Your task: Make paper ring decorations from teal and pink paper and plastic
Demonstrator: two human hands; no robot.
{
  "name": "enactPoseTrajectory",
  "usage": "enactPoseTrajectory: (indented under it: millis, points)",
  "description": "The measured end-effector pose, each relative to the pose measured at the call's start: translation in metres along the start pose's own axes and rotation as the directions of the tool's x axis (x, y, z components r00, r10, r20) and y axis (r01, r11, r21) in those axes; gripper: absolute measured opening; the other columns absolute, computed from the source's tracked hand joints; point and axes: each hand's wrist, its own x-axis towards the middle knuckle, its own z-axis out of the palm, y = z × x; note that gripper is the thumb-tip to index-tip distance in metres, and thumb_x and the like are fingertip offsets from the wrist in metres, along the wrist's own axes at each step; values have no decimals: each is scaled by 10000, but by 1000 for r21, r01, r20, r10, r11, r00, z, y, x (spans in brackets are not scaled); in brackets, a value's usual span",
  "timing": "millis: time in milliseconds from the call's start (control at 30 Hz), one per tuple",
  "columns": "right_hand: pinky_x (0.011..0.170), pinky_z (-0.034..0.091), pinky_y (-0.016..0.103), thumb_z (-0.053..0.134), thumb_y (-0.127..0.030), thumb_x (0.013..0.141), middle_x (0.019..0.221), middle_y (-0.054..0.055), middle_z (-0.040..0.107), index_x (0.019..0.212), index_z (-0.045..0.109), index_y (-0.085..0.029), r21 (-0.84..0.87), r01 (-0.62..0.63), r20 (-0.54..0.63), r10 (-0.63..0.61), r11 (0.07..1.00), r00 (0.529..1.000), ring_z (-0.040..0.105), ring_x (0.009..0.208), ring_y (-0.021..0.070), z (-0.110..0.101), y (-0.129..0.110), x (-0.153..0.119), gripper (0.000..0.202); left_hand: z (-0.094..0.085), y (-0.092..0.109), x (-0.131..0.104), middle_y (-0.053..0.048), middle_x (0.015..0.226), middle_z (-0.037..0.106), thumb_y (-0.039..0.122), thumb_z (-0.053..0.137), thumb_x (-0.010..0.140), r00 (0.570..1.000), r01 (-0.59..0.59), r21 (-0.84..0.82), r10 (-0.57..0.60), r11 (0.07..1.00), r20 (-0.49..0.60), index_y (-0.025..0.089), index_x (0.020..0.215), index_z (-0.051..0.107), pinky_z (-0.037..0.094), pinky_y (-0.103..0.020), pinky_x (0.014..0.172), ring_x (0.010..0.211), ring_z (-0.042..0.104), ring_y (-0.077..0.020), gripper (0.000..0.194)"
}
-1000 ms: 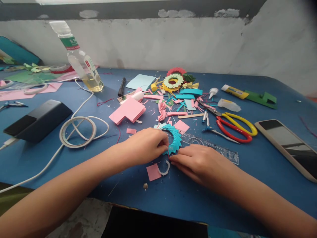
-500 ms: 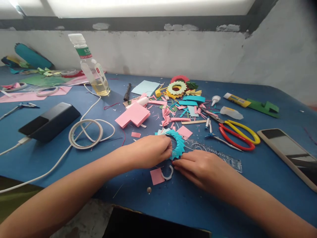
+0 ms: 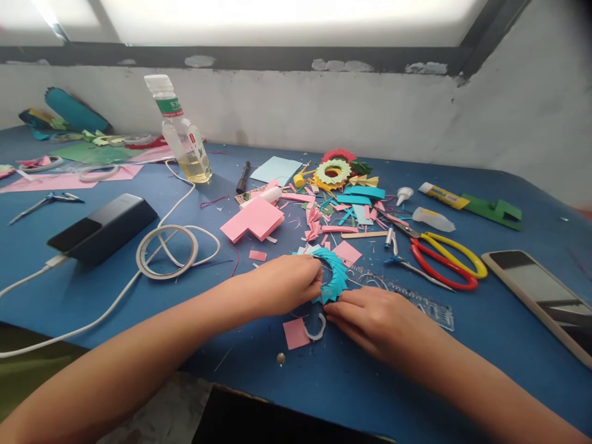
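Note:
A ring of folded blue paper (image 3: 339, 271) lies on the table between my hands. My left hand (image 3: 291, 285) is closed over its left side, with curled fingers that reach into the ring's middle and hide part of it. At the ring's lower edge, the fingers of my right hand (image 3: 372, 314) are pressed together beside a tiny red bit. What they pinch, if anything, is hidden. Just below lie a pink paper square (image 3: 295, 334) and a curved whitish strip (image 3: 317, 330). A clear plastic stencil ruler (image 3: 432, 308) extends from behind my right hand.
Paper scraps and folded pink paper (image 3: 254, 217) lie beyond my hands. Scissors (image 3: 446, 274), a phone (image 3: 536, 296) and a glue stick (image 3: 441, 196) are at right. Leftward are a tape roll (image 3: 142, 253), a dark device (image 3: 102, 228) with a white cable, and a bottle (image 3: 187, 148).
The camera view has tilted up slightly, so the things on the table appear a little lower and farther right. Both hands keep nearly the same pose at the ring.

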Motion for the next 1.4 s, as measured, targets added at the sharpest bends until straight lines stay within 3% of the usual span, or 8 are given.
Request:
enactPoseTrajectory:
  millis: [333, 600, 900, 967, 1100, 1167, 1267, 1400]
  points:
    - [551, 389, 280, 441, -152, 867, 711, 32, 644, 878, 644, -177, 17, 2, -11, -2, 1000, 1000, 591, 629, 172, -1, -1, -1, 205, -4, 0, -2, -24, 735, 608, 228, 403, 846, 1000, -25, -28, 25, 999, 4, 163, 755, 544, 344, -242, 541, 646, 531, -146, 179]
    - [538, 393, 281, 390, -166, 887, 718, 23, 647, 864, 629, -207, 37, 36, -91, -32, 999, 995, 592, 607, 160, 0, 4, -3, 244, -20, 3, -13, -12, 760, 622, 239, 455, 794, 998, -5, -1, 5, 1000, 63, 189, 762, 562, 321, -233, 507, 655, 530, -140, 122]
    - [561, 441, 265, 440, -153, 861, 753, 19, 664, 881, 630, -214, 166, 57, -162, -30, 985, 986, 603, 627, 149, -2, -2, -3, 200, -47, 3, -36, 10, 669, 619, 246, 483, 746, 968, 23, 21, -27, 1000, 250, 189, 708, 590, 301, -224, 445, 534, 487, -107, 127]
    - [564, 434, 255, 446, -141, 858, 729, 16, 653, 874, 628, -215, 200, 60, -116, -37, 978, 993, 600, 629, 140, -1, -5, -2, 197, -49, -2, -36, 3, 707, 641, 221, 453, 765, 982, 26, 26, -30, 999, 186, 186, 736, 605, 322, -223, 473, 567, 516, -109, 158]
    - [556, 413, 249, 433, -133, 862, 704, 15, 633, 859, 627, -217, 223, 63, -17, -60, 973, 998, 589, 621, 133, -2, -7, -2, 212, -56, -17, -30, -30, 813, 667, 167, 379, 797, 989, 133, 38, -130, 990, -74, 177, 850, 628, 371, -236, 556, 688, 570, -134, 255]
    - [559, 417, 245, 426, -117, 858, 715, 15, 637, 859, 627, -218, 242, 63, 10, -67, 968, 998, 594, 626, 132, -4, -7, -2, 224, -62, -27, -28, -43, 857, 665, 198, 367, 808, 952, 249, 66, -232, 966, -199, 185, 870, 628, 383, -251, 573, 724, 578, -156, 269]
    - [580, 435, 235, 436, -102, 845, 750, 17, 656, 876, 630, -221, 287, 59, 33, -72, 956, 997, 611, 655, 128, -8, -5, -2, 230, -73, -42, -28, -69, 944, 651, 267, 345, 830, 848, 460, 75, -412, 885, -333, 193, 958, 602, 403, -285, 618, 793, 580, -195, 296]
    - [595, 442, 236, 446, -99, 838, 780, 24, 667, 893, 642, -220, 323, 38, 84, -69, 946, 994, 617, 685, 131, -12, -4, -1, 237, -78, -60, -27, -128, 1077, 610, 406, 425, 799, 810, 537, 78, -487, 840, -326, 147, 1049, 558, 424, -330, 707, 933, 561, -259, 383]
